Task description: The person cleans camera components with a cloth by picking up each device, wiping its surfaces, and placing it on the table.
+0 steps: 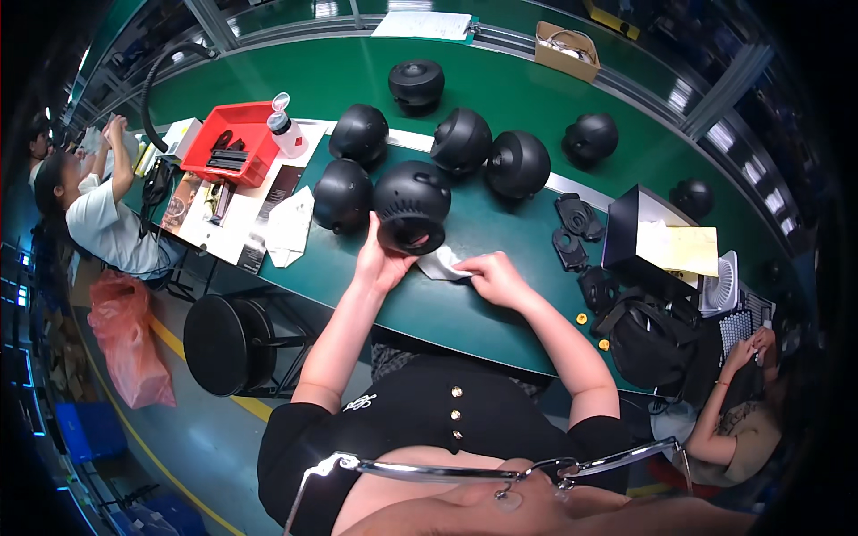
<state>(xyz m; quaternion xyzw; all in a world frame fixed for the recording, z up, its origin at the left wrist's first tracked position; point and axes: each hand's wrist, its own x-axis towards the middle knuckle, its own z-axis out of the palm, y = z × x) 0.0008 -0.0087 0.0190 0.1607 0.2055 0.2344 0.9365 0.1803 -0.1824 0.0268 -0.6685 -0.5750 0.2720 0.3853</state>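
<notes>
Black sphere (pixel 413 189) against left fingers (pixel 374 230) — cloth (pixel 441 264) between right fingers (pixel 473 265).

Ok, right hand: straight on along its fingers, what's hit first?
Beyond the white cloth it pinches, the right hand would probably meet the black round housing near its lower end. Depth is unclear; the left hand holding that housing might come first.

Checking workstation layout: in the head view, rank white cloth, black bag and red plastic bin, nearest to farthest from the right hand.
1. White cloth, in the right hand.
2. Black bag, on its right.
3. Red plastic bin, far left.
</notes>
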